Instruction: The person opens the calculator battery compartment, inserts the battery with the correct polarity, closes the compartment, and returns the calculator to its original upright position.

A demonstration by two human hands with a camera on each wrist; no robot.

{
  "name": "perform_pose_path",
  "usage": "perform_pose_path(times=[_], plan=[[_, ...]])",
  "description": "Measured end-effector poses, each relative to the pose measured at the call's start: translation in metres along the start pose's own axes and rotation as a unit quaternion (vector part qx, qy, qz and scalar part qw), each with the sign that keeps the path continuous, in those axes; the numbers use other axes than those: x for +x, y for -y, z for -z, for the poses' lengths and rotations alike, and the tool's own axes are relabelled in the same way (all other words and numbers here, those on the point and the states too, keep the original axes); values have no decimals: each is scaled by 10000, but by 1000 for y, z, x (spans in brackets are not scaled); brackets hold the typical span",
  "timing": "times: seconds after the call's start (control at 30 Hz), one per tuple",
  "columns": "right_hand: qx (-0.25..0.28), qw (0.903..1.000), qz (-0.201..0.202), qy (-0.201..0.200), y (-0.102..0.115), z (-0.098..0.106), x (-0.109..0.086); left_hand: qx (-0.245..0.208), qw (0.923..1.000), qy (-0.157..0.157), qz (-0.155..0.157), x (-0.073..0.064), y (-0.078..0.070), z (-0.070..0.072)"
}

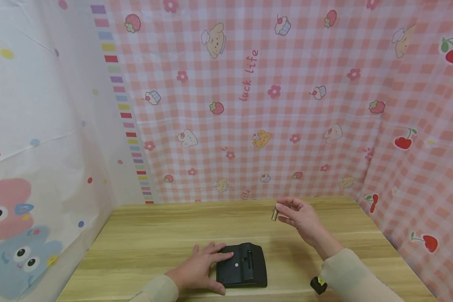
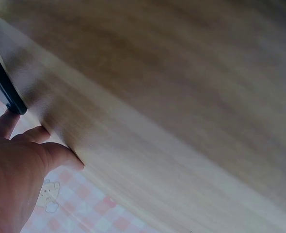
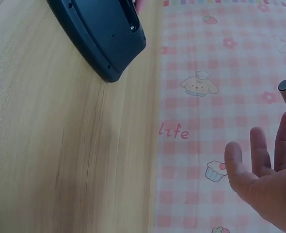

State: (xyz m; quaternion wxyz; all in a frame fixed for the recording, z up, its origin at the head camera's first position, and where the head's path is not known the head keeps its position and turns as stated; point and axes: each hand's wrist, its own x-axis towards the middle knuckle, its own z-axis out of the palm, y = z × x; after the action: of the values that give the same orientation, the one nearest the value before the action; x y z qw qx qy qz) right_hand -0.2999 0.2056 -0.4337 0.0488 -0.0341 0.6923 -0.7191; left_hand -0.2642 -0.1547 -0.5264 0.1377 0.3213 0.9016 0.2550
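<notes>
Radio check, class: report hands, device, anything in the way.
Left hand resting on black device. Right hand pinching battery, apart from device. Black-and-yellow object near right sleeve, not between them.

**Spread on the left, pinched on the right**

The left hand (image 1: 198,269) is held low, palm down, with its fingers (image 1: 222,256) spread and its thumb (image 1: 214,286) stretched out sideways. The right hand (image 1: 301,217) is raised and reached farther forward; a pinch is formed at its fingertips (image 1: 282,206), and the lower fingers are fanned apart. Both forearms (image 1: 356,274) are covered by pale sleeves (image 1: 156,290).
</notes>
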Motion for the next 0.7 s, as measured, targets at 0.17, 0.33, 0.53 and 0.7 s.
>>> perform_pose_path(times=[0.17,0.33,0.53,0.7], plan=[[-218,9997,-25,-81,1,-2,-1,-13,10000,-22,-16,-1,-1,1],[-377,9993,-46,-49,2,-4,-1,3,10000,-11,12,-1,-2,1],[-722,9974,-29,3,2,-11,-3,50,10000,-55,-33,-1,-3,1],[-1034,9946,27,90,-6,-19,-3,43,10000,-42,-6,-1,-3,1]])
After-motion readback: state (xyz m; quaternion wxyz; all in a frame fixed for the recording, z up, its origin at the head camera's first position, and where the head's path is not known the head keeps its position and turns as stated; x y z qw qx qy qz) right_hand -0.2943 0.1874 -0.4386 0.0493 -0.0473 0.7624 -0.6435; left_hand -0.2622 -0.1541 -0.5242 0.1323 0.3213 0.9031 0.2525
